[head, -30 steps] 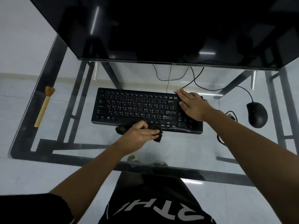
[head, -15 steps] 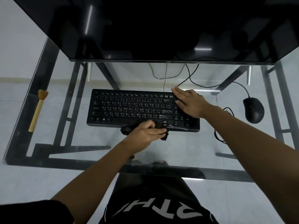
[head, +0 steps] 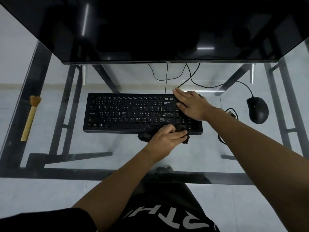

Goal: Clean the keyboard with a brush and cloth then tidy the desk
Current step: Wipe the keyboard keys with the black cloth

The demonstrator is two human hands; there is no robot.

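the left hand curled its fingers round the dark cloth, pressing it on the near edge of the keyboard, toward the right. the right hand lay flat on the keyboard's right end, fingers straight. the brush lay far left on the bench.

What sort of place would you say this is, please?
Most likely a computer workstation in a home or small office: a large dark monitor stands over a glass-topped desk, with a black keyboard and a wired mouse in front of it.
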